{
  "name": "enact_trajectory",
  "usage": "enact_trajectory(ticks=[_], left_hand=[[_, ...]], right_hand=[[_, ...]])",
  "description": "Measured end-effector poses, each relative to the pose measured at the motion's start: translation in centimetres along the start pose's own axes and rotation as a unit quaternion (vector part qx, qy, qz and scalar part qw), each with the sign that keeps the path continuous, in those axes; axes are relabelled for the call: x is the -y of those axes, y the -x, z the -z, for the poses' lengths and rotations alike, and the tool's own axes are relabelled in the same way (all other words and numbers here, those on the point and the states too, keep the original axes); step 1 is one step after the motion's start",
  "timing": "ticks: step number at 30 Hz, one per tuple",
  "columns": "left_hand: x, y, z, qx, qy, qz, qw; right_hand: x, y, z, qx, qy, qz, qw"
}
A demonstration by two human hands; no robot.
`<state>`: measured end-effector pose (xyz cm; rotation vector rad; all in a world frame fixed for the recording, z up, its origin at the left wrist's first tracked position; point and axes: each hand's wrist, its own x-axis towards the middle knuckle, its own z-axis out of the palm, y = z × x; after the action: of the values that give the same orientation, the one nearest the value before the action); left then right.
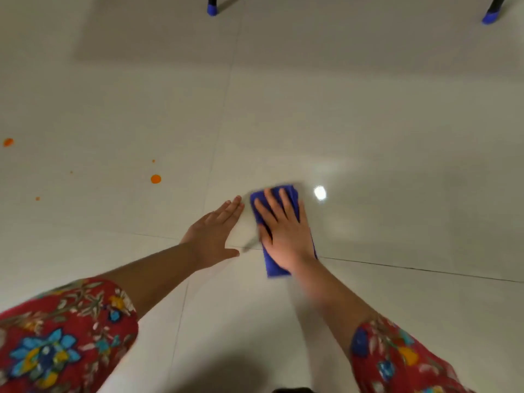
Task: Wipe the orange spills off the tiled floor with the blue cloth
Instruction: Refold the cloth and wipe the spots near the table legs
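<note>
A folded blue cloth [292, 195] lies on the pale tiled floor [368, 137] near the middle of the view. My right hand [283, 231] presses flat on it with straight, spread fingers and looks motion-blurred. My left hand [215, 234] rests flat on the bare tile just left of the cloth, fingers straight, holding nothing. Orange spills lie to the left: a round drop [155, 179], a larger one at the left edge [8, 142], and small specks [153, 160] [37, 198].
Two dark furniture legs with blue caps stand at the top [212, 9] [490, 18]. A bright light reflection [320, 192] shines on the tile right of the cloth. Red floral sleeves [65, 336] fill the lower corners.
</note>
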<state>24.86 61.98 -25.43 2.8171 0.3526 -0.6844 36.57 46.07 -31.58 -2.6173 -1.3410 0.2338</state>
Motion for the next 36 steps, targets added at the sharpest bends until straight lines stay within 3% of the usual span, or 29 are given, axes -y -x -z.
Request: enact_trajectory(ticks=[1, 3, 8, 10, 13, 15, 16, 17, 20, 22, 24, 28, 29, 32, 34, 36], left_hand=[[0.6, 0.8, -0.2, 0.005, 0.014, -0.003, 1.000], [1.9, 2.7, -1.0, 0.007, 0.033, 0.001, 0.999], [5.6, 6.8, -3.8, -0.030, 0.070, 0.059, 0.995], [7.1, 7.3, -4.2, -0.054, 0.082, 0.059, 0.993], [9.3, 8.0, -4.5, -0.087, 0.106, 0.057, 0.989], [10.3, 8.6, -4.9, -0.087, 0.100, 0.045, 0.990], [10.6, 8.7, -5.0, -0.087, 0.097, 0.041, 0.991], [11.3, 9.2, -5.2, -0.088, 0.101, 0.034, 0.990], [12.5, 9.4, -5.3, -0.085, 0.123, 0.021, 0.989], [12.9, 9.5, -5.3, -0.084, 0.136, 0.017, 0.987], [12.8, 9.3, -5.5, -0.090, 0.147, 0.018, 0.985], [14.5, 10.5, -6.2, -0.108, 0.192, 0.063, 0.973], [15.3, 11.3, -6.4, -0.109, 0.204, 0.072, 0.970], [18.0, 13.7, -7.0, -0.112, 0.225, 0.081, 0.965], [19.2, 14.6, -7.4, -0.109, 0.233, 0.074, 0.963], [19.6, 14.8, -7.7, -0.106, 0.238, 0.068, 0.963]], right_hand=[[0.1, 2.8, 0.1, 0.007, 0.000, 0.034, 0.999], [-1.7, 6.6, 0.6, 0.003, 0.004, 0.004, 1.000], [-4.2, -1.3, 1.5, -0.014, 0.001, -0.255, 0.967], [0.0, -5.5, 0.9, -0.003, 0.002, -0.223, 0.975], [7.5, -4.1, -0.9, 0.035, 0.044, -0.023, 0.998], [8.2, 0.2, -1.2, 0.071, 0.051, 0.086, 0.992], [6.9, 1.4, -0.9, 0.075, 0.048, 0.094, 0.992], [6.2, 1.7, -0.5, 0.073, 0.052, 0.068, 0.994], [4.8, -1.9, 0.5, 0.079, 0.069, -0.124, 0.987], [7.3, -5.9, 0.8, 0.133, 0.042, -0.193, 0.971], [11.1, -7.9, 0.6, 0.186, 0.052, -0.146, 0.970], [16.0, -5.0, -0.3, 0.267, 0.091, 0.039, 0.959], [16.1, -4.3, 0.1, 0.286, 0.095, 0.046, 0.952], [17.0, -4.6, 0.7, 0.307, 0.087, -0.065, 0.945], [18.8, -5.6, -0.2, 0.275, 0.070, -0.162, 0.945], [20.9, -6.6, -1.2, 0.263, 0.063, -0.172, 0.947]])
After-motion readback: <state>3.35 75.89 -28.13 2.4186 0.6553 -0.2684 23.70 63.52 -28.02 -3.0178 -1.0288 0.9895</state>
